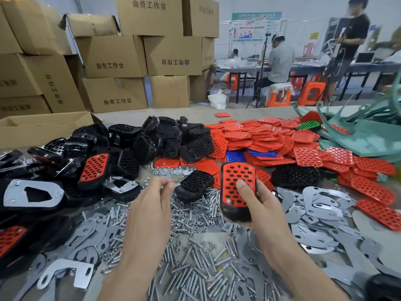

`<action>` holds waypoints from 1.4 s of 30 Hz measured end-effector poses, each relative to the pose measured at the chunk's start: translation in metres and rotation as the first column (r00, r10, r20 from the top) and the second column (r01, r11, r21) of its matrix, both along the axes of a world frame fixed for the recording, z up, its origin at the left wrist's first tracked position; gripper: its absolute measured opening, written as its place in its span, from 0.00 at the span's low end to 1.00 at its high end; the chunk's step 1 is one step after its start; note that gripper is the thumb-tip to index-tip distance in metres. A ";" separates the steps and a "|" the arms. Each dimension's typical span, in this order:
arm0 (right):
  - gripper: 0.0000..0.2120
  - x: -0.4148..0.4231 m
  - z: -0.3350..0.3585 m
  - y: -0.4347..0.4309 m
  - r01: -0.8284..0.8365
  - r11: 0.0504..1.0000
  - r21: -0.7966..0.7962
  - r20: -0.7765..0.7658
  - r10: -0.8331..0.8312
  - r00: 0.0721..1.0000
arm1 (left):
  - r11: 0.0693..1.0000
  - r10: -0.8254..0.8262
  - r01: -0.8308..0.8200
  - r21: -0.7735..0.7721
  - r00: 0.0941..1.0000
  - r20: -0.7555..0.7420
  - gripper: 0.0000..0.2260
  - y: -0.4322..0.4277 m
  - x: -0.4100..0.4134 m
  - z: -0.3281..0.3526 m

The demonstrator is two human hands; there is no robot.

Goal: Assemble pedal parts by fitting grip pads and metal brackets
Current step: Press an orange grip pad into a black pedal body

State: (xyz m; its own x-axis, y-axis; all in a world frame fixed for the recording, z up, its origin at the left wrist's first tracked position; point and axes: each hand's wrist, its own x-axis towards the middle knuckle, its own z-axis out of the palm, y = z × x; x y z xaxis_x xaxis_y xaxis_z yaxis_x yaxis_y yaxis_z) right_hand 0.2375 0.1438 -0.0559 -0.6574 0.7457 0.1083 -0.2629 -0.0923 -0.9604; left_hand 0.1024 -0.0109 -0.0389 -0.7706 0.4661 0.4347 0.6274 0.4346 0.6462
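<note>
My right hand [258, 205] grips a black pedal [237, 190] fitted with a red perforated grip pad, held upright above the table, thumb pressed on the pad. One screw head shows in the pad's lower left corner. My left hand [152, 203] hovers to its left with fingertips pinched on a small screw [171, 185]. Loose screws and nuts [195, 257] cover the table under both hands. Flat grey metal brackets [321, 205] lie to the right, with more brackets [86, 231] at lower left. A bare black pedal shell [195, 184] lies between my hands.
A heap of black pedal shells [152, 137] sits at centre left, some with red pads or brackets fitted. Red grip pads [282, 135] pile up at right, with a few blue ones [236, 156]. Cardboard boxes [112, 55] stack behind. Two people stand and sit at far benches.
</note>
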 end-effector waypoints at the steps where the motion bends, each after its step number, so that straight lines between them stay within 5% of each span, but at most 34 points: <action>1: 0.12 0.000 0.001 -0.002 0.003 0.999 0.038 0.007 -0.003 1.000 | 0.994 -0.051 0.045 0.105 0.997 0.054 0.10 0.003 0.005 0.002; 5: 0.10 0.000 -0.001 -0.008 -0.005 0.979 0.205 0.023 0.000 1.000 | 0.936 -0.247 0.193 0.294 0.956 0.157 0.06 0.012 0.019 0.003; 17: 0.18 0.001 -0.006 -0.020 -0.050 0.871 0.489 0.184 -0.047 0.982 | 0.932 -0.251 0.238 0.272 0.968 0.015 0.09 0.012 0.033 0.003; 20: 0.17 0.002 -0.007 -0.021 -0.015 0.757 0.653 0.217 -0.168 0.962 | 0.939 -0.225 0.214 0.268 0.974 0.009 0.05 0.012 0.032 0.002; 26: 0.12 0.003 -0.007 -0.026 0.040 0.383 0.923 0.130 -0.409 0.903 | 0.981 -0.172 0.180 0.077 0.980 -0.099 0.07 0.011 0.035 0.002; 29: 0.10 0.003 -0.004 -0.025 0.051 0.299 0.953 0.091 -0.442 0.892 | 0.960 -0.208 0.193 0.201 0.976 0.056 0.03 0.012 0.035 0.003; 33: 0.10 0.006 -0.002 -0.022 0.029 0.315 0.949 0.110 -0.415 0.903 | 0.922 -0.299 0.205 0.329 0.917 0.265 0.02 0.013 0.035 0.004; 42: 0.08 0.011 -0.002 -0.019 -0.052 0.362 0.931 0.182 -0.334 0.925 | 0.869 -0.416 0.235 0.436 0.824 0.384 0.04 0.011 0.026 0.006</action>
State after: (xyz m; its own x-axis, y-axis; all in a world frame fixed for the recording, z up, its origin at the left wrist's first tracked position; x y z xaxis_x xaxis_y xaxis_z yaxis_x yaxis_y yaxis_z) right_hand 0.2487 0.1252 -0.0576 -0.6877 0.3952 0.6090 0.1236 0.8903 -0.4383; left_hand 0.1286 -0.0004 -0.0330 -0.7492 0.6087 0.2611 0.2866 -0.0574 0.9563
